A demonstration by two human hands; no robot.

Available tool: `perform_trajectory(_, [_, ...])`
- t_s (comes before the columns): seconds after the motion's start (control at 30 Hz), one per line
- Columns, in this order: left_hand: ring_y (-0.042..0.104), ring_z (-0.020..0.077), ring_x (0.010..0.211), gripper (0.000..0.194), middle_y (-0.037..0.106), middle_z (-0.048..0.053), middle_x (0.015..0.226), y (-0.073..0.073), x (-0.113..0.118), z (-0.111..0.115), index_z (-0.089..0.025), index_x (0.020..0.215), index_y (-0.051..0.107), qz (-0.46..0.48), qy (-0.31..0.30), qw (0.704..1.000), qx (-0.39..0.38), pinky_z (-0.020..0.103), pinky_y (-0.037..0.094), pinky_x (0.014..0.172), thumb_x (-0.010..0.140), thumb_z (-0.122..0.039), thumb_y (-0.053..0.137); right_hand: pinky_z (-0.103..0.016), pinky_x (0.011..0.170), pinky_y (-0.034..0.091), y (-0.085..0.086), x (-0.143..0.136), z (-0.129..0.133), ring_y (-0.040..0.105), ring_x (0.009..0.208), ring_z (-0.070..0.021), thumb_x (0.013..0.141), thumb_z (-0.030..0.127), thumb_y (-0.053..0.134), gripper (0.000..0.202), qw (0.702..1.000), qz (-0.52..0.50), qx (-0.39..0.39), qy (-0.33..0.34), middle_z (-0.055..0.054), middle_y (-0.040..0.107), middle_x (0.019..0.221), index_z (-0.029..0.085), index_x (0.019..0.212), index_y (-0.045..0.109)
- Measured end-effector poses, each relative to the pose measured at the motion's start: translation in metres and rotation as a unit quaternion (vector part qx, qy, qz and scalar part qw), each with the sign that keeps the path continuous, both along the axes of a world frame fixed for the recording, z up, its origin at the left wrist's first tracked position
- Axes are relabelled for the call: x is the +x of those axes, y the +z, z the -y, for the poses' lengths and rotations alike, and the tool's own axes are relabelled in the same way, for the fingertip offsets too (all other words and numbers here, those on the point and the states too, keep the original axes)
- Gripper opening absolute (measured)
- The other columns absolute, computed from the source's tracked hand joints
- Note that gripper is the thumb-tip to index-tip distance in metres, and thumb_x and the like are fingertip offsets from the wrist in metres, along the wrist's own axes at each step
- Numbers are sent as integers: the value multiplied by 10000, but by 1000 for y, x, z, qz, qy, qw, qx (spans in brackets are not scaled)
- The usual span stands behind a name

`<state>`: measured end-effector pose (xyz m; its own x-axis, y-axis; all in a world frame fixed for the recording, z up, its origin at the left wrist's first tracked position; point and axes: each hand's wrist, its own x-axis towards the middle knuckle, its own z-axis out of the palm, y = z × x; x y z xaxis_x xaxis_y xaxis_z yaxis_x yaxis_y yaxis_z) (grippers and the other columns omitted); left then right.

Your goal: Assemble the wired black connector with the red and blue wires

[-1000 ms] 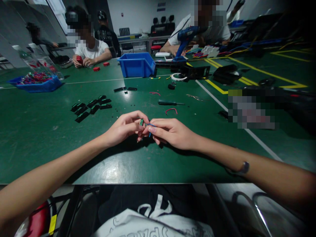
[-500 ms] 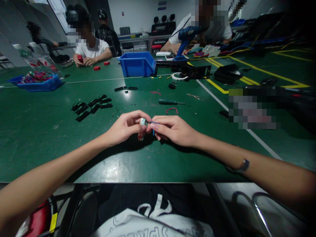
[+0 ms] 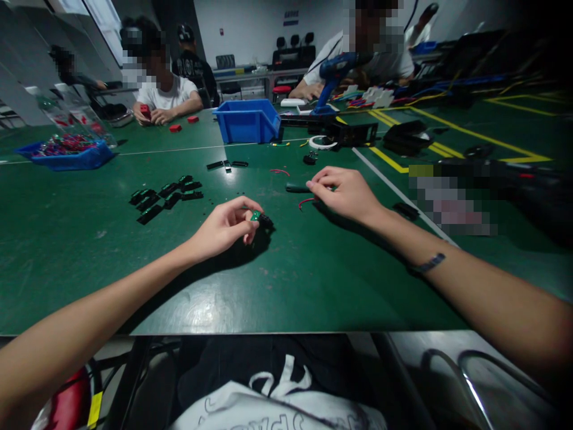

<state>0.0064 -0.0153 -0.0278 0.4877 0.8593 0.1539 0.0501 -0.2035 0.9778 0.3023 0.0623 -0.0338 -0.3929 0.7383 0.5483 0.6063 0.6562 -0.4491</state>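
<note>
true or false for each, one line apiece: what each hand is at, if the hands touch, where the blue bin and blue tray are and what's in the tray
1. The left hand holds a small green and black part. True.
2. The two hands are touching each other. False: they are apart, and the right hand has its fingers at the screwdriver.
3. The blue bin stands farther from the person than the screwdriver. True.
4. The blue tray is to the right of the blue bin. False: it is to the left.
5. The blue tray holds a heap of coloured pieces. True.
</note>
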Motion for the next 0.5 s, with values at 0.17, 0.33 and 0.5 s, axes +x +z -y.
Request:
perform_trajectory(0.17, [595, 114, 647, 324, 635, 12, 745, -6, -13, -14, -122, 1130, 654, -84, 54, 992, 74, 227, 479, 641, 902, -350, 684, -455, 888, 489, -8, 11, -13, 641, 923, -260, 891, 356, 668, 262, 997, 43, 30, -54, -117, 702, 1003, 186, 693, 685])
perform_trajectory(0.33, [602, 124, 708, 292, 657, 9, 798, -9, -12, -12, -156, 1053, 653, -197, 100, 949, 223, 230, 459, 671, 889, -392, 704, -466, 981, 479, 0, -9, 8, 619, 1094, -289, 931, 286, 624, 140, 993, 9, 108, -48, -132, 661, 1133, 184, 979, 707])
perform_trajectory(0.5, [594, 113, 701, 249, 638, -7, 810, -12, -2, 1, -179, 1037, 581, -219, 92, 920, 312, 226, 466, 661, 906, -361, 691, -355, 866, 517, 2, -48, 51, 659, 930, -210, 991, 280, 570, 162, 990, -12, 74, 117, -85, 693, 1017, 187, 1065, 680])
